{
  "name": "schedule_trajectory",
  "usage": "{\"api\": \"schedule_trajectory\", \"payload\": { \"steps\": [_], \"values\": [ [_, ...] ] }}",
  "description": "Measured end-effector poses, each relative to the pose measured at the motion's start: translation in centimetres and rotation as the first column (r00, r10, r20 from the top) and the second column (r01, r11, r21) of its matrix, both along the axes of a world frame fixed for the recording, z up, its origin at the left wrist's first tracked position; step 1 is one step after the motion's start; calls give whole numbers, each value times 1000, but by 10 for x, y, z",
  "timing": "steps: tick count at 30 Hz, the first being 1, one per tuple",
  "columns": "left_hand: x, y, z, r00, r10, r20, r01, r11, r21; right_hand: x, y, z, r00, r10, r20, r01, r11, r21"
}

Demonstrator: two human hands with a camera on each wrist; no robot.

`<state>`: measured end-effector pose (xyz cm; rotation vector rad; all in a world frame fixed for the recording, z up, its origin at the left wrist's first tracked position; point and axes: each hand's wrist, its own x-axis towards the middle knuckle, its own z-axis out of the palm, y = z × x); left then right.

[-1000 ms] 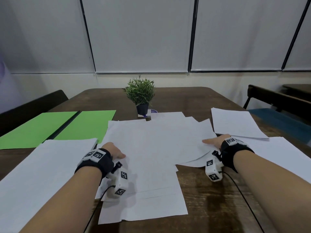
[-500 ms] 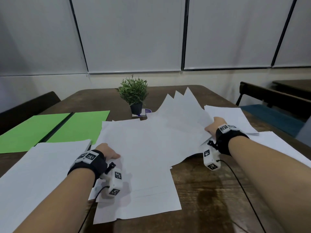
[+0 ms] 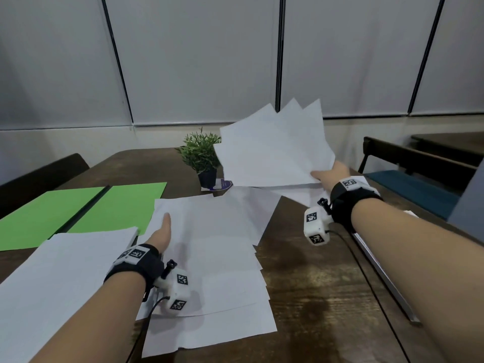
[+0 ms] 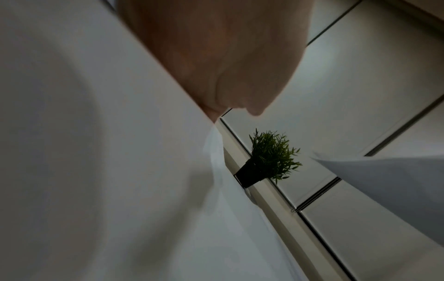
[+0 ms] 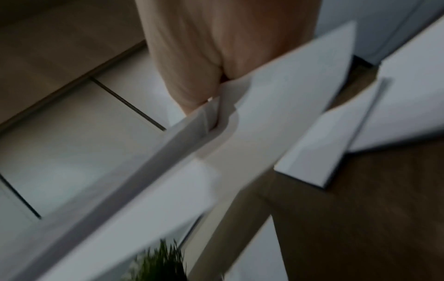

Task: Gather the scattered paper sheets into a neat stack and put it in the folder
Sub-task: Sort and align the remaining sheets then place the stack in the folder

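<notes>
Grey blinds are hanging behind the dark wooden bench (image 3: 327, 297) I am working over. My right hand (image 3: 330, 173) is pinching a fanned bundle of sheets (image 3: 272, 148) by its near edge, thumb on top and fingers (image 5: 190, 79) curled beneath, and it is now holding them tilted up in the air above the potted plant (image 3: 200, 153); a second ago they were lying flat on the heap. My left hand (image 3: 161, 235) is lying with fingers straight and flat, pressing on the middle pile (image 3: 222, 258), where a moment back it was curled at the pile's edge. So one batch is lifted free and the pile is staying put under my palm. More loose sheets (image 3: 52, 271) are lying at my left, and others at the right edge. The green folder (image 3: 86, 210) is lying open and empty, far left. I am judging the gathering barely begun.
</notes>
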<state>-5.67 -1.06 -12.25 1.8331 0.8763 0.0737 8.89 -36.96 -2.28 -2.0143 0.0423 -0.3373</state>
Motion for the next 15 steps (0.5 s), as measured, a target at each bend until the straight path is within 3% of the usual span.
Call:
{"api": "schedule_trajectory", "payload": {
  "steps": [4, 8, 10, 12, 15],
  "values": [
    [7, 12, -5, 995, 56, 87, -34, 973, -228, -20, 30, -53, 981, 163, -106, -153, 984, 94],
    [5, 6, 2, 985, -18, 170, 56, 973, -222, -36, 59, -93, 886, 356, -298, -375, 927, -9],
    [4, 7, 1, 988, -136, 71, 142, 986, -84, -41, 68, -102, 812, 404, -421, -504, 850, -156],
    [0, 5, 3, 970, -199, -142, 215, 971, 106, -44, 71, -101, 729, 418, -541, -617, 745, -255],
    [-1, -2, 10, 909, -227, -350, 354, 865, 356, -40, 65, -99, 661, 435, -611, -672, 706, -225]
  ]
}}
